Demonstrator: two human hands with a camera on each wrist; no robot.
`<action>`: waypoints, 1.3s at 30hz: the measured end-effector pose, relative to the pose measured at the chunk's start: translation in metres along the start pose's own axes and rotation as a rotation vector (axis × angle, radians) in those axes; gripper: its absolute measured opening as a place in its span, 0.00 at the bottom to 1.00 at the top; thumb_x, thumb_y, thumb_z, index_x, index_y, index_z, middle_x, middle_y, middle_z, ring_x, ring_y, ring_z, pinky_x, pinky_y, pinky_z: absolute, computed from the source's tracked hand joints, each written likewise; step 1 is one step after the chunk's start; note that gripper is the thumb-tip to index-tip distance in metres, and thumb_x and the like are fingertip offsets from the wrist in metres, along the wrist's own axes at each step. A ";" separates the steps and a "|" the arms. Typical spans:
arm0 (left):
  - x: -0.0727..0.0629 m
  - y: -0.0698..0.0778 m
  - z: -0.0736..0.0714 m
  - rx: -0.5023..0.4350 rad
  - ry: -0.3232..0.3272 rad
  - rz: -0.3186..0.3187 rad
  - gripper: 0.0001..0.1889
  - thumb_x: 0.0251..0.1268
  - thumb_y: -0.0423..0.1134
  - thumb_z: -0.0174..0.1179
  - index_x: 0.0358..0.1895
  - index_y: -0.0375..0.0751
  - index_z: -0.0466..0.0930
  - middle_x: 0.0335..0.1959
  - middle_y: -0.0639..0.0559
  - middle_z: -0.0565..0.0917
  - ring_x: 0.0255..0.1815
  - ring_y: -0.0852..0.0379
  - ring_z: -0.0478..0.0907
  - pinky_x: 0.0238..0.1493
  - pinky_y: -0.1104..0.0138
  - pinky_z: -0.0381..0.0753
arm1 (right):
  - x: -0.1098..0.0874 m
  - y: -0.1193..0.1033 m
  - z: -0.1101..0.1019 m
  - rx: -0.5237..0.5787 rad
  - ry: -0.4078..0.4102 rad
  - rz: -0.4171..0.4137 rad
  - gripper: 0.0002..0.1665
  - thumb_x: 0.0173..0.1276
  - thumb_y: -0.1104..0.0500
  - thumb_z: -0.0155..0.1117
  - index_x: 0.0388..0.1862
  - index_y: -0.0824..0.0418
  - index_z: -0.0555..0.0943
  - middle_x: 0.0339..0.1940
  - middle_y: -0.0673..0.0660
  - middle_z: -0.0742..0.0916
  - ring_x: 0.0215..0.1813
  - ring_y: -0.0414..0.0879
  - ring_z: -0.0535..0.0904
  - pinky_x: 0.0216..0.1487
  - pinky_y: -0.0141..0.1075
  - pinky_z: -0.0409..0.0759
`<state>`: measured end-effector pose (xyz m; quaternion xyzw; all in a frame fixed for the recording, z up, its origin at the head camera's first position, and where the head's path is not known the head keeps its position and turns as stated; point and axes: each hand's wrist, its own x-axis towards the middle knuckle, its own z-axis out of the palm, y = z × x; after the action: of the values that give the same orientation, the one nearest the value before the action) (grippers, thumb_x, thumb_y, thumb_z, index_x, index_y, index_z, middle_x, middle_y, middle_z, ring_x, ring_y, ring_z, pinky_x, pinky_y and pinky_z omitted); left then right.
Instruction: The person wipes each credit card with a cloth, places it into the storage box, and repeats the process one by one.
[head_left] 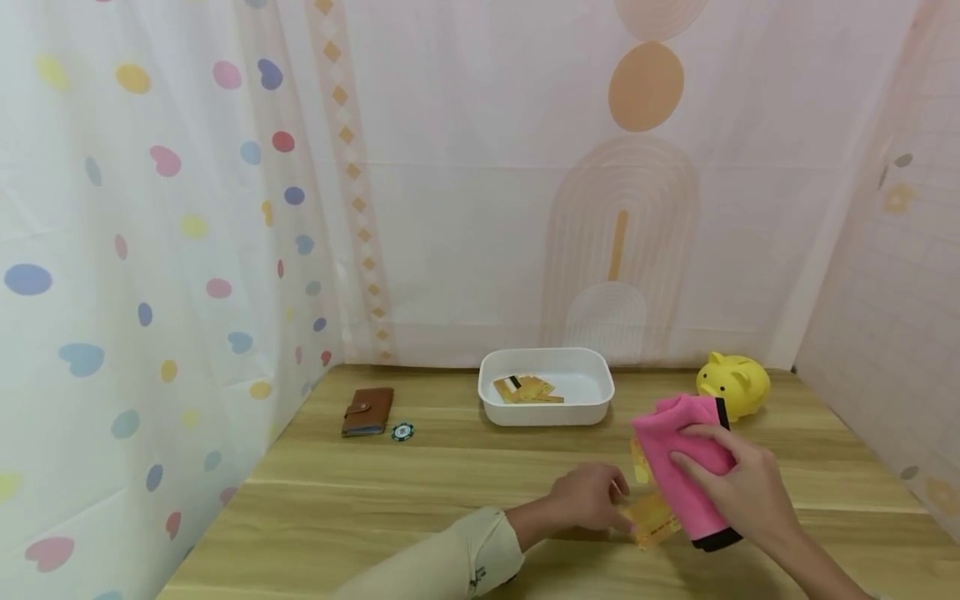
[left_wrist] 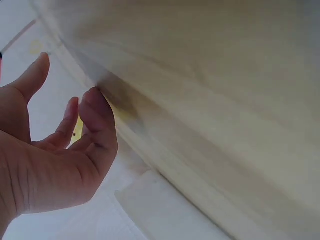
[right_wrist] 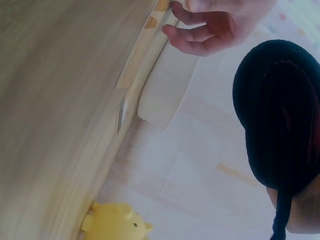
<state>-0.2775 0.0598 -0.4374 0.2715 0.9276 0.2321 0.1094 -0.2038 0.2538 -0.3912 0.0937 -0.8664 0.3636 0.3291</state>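
A folded pink cloth with black edging (head_left: 686, 467) is gripped in my right hand (head_left: 750, 487), thumb and fingers pinching its side above the table. The right wrist view shows its thick black edge (right_wrist: 275, 115). Partly under the cloth in the head view lie gold cards: a nearer one (head_left: 651, 518) and a farther one (head_left: 640, 461). My left hand (head_left: 592, 497) is at the nearer card's left edge. Its fingers are loosely bent and the thumb stands apart in the left wrist view (left_wrist: 65, 145). Whether a fingertip touches that card is unclear.
A white tray (head_left: 546, 415) holding several gold cards (head_left: 528, 388) stands at the back. To its right is a yellow piggy bank (head_left: 735, 385). A brown snap wallet (head_left: 369, 411) and a poker chip (head_left: 402, 432) lie at the left. Curtains surround the wooden table.
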 end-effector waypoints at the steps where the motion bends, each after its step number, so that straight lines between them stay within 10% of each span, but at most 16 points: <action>1: 0.001 0.000 0.001 0.030 -0.002 -0.002 0.20 0.45 0.53 0.79 0.39 0.55 0.81 0.32 0.67 0.80 0.31 0.71 0.75 0.28 0.71 0.73 | 0.000 0.000 0.000 0.000 0.002 0.000 0.16 0.53 0.64 0.80 0.40 0.56 0.84 0.31 0.58 0.88 0.18 0.34 0.74 0.16 0.29 0.72; 6: 0.004 0.001 0.002 0.137 0.009 -0.015 0.19 0.45 0.55 0.78 0.37 0.56 0.81 0.29 0.68 0.78 0.29 0.69 0.74 0.25 0.70 0.72 | -0.001 0.001 -0.001 -0.001 0.008 0.004 0.16 0.53 0.64 0.80 0.40 0.57 0.84 0.31 0.59 0.88 0.18 0.34 0.74 0.16 0.29 0.72; 20: 0.005 -0.029 -0.013 -0.080 -0.015 0.031 0.13 0.54 0.44 0.75 0.38 0.48 0.82 0.30 0.63 0.79 0.31 0.68 0.74 0.33 0.71 0.74 | -0.002 0.005 -0.003 -0.007 0.026 -0.006 0.18 0.50 0.66 0.80 0.40 0.57 0.84 0.30 0.59 0.87 0.17 0.35 0.73 0.16 0.28 0.71; 30: -0.001 -0.014 -0.006 0.078 -0.063 -0.007 0.24 0.45 0.57 0.78 0.44 0.52 0.82 0.39 0.64 0.79 0.37 0.67 0.74 0.33 0.70 0.75 | -0.001 0.005 -0.004 0.005 0.020 -0.010 0.17 0.51 0.67 0.80 0.40 0.58 0.84 0.31 0.60 0.87 0.17 0.35 0.74 0.15 0.29 0.72; 39: 0.001 -0.016 -0.008 0.024 -0.086 -0.015 0.20 0.47 0.48 0.79 0.42 0.48 0.83 0.36 0.62 0.78 0.37 0.66 0.73 0.37 0.72 0.75 | -0.002 0.006 -0.003 -0.001 0.027 -0.017 0.17 0.50 0.67 0.80 0.39 0.58 0.85 0.30 0.59 0.88 0.17 0.34 0.73 0.15 0.28 0.71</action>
<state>-0.2879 0.0453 -0.4384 0.2757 0.9268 0.2080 0.1477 -0.2032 0.2602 -0.3940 0.0960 -0.8613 0.3617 0.3437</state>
